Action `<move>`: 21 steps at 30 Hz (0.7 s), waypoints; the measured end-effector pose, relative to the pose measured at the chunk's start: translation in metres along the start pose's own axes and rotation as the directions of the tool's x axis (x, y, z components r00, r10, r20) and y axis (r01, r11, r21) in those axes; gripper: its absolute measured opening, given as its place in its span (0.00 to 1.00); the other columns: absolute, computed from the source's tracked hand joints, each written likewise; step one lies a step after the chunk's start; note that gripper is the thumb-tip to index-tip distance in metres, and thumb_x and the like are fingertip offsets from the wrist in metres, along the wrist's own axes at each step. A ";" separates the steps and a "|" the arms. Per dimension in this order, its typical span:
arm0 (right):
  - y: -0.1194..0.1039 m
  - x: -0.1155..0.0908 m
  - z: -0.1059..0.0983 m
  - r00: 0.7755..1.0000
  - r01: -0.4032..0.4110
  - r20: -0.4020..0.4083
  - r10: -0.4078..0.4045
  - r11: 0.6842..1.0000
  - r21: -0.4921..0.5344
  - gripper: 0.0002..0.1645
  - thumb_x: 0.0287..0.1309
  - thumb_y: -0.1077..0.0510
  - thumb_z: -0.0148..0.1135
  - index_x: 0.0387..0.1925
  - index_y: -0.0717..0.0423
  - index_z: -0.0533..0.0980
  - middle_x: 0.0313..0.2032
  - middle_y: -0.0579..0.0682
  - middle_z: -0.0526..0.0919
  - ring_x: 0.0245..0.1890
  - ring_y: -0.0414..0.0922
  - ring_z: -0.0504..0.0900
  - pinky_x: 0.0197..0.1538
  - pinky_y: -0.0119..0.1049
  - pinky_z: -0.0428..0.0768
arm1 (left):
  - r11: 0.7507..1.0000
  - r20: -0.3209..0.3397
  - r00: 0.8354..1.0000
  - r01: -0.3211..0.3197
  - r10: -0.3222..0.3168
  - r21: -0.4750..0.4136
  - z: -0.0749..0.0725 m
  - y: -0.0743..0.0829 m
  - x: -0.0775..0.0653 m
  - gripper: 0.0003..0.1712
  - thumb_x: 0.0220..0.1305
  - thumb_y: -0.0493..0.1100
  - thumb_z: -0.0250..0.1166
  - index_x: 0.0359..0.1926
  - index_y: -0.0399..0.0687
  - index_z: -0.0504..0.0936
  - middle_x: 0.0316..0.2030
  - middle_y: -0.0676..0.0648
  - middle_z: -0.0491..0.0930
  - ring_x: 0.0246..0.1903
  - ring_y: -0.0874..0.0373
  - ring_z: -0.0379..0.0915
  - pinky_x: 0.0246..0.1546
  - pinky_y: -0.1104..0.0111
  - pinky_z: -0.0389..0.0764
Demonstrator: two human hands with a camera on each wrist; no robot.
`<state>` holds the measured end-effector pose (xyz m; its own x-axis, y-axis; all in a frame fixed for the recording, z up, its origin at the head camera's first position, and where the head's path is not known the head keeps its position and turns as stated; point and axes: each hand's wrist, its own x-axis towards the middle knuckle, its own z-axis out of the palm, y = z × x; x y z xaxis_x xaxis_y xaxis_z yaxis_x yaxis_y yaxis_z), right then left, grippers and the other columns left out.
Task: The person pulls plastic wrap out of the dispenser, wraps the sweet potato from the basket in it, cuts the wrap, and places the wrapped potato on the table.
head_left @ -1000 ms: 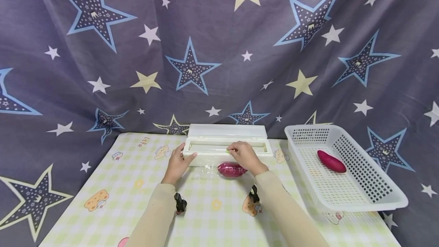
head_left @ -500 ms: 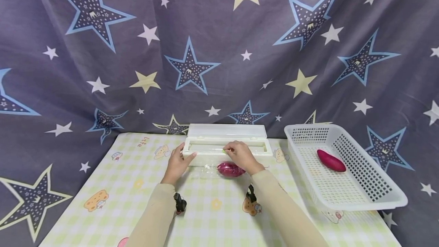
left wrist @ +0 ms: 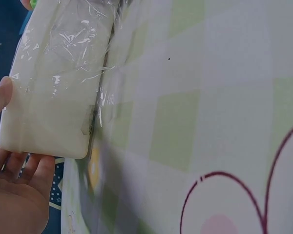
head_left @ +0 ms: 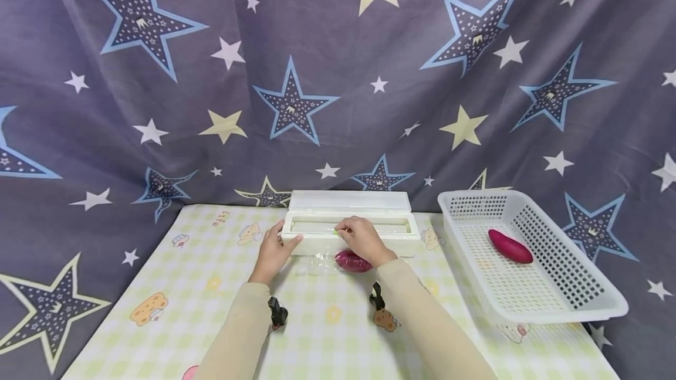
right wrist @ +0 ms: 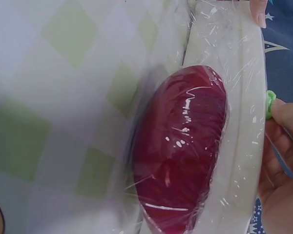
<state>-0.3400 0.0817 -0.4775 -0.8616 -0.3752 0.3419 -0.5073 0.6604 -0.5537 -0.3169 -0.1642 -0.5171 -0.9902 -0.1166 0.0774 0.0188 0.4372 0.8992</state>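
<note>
A white cling film dispenser (head_left: 314, 245) stands at the back of the table, its lid (head_left: 350, 200) raised. My left hand (head_left: 271, 257) grips its left end, thumb at the front edge and fingers round the end in the left wrist view. With thumb and fingers, my right hand (head_left: 365, 240) pinches a small green slider (right wrist: 270, 105) on the dispenser's edge, near the middle. Clear cling film (left wrist: 75, 36) drapes over the front. Under film lies a purple sweet potato (right wrist: 180, 151) against the dispenser's front, partly hidden by my right hand in the head view.
To the right, a white plastic basket (head_left: 475, 286) holds a second purple sweet potato (head_left: 510, 246). A checked cloth (head_left: 317, 339) covers the table. Behind the dispenser hangs a dark star-patterned curtain (head_left: 380, 116).
My right hand has moved left along the dispenser's edge with the green slider. The left hand, the dispenser and the sweet potatoes have stayed in place.
</note>
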 end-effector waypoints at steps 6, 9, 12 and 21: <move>-0.005 0.002 0.002 1.000 0.003 0.016 -0.003 1.000 0.010 0.05 0.65 0.62 0.65 0.40 0.56 0.85 0.41 0.51 0.85 0.40 0.48 0.82 0.50 0.42 0.81 | 1.000 0.004 1.000 -0.004 0.004 0.001 0.000 -0.001 0.000 0.49 0.67 0.55 0.67 0.77 0.39 0.53 0.66 0.32 0.60 0.65 0.35 0.64 0.63 0.49 0.71; -0.007 0.005 0.006 0.999 0.029 0.012 -0.029 1.000 0.006 0.05 0.65 0.62 0.65 0.40 0.57 0.85 0.40 0.51 0.86 0.40 0.47 0.82 0.49 0.41 0.81 | 1.000 0.003 1.000 -0.004 0.004 0.007 0.000 -0.001 0.000 0.49 0.67 0.55 0.67 0.77 0.39 0.53 0.66 0.32 0.59 0.65 0.35 0.64 0.63 0.50 0.71; -0.009 0.008 0.009 0.999 0.033 0.018 -0.033 0.999 -0.006 0.06 0.65 0.61 0.65 0.40 0.56 0.85 0.39 0.50 0.85 0.39 0.46 0.81 0.48 0.40 0.80 | 1.000 0.004 1.000 0.000 0.000 0.005 0.000 -0.001 0.000 0.49 0.67 0.55 0.67 0.77 0.39 0.53 0.67 0.32 0.59 0.65 0.35 0.64 0.63 0.50 0.71; -0.019 0.013 0.010 0.999 0.029 0.038 -0.028 1.000 -0.011 0.05 0.65 0.62 0.65 0.40 0.56 0.85 0.37 0.49 0.85 0.38 0.46 0.82 0.47 0.38 0.80 | 1.000 -0.003 1.000 -0.025 0.025 -0.004 0.000 -0.002 0.002 0.48 0.67 0.54 0.67 0.76 0.37 0.54 0.65 0.31 0.59 0.64 0.34 0.65 0.62 0.50 0.72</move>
<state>-0.3421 0.0578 -0.4701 -0.8469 -0.4180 0.3288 -0.5317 0.6564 -0.5351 -0.3187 -0.1649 -0.5187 -0.9890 -0.1084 0.1011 0.0441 0.4364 0.8987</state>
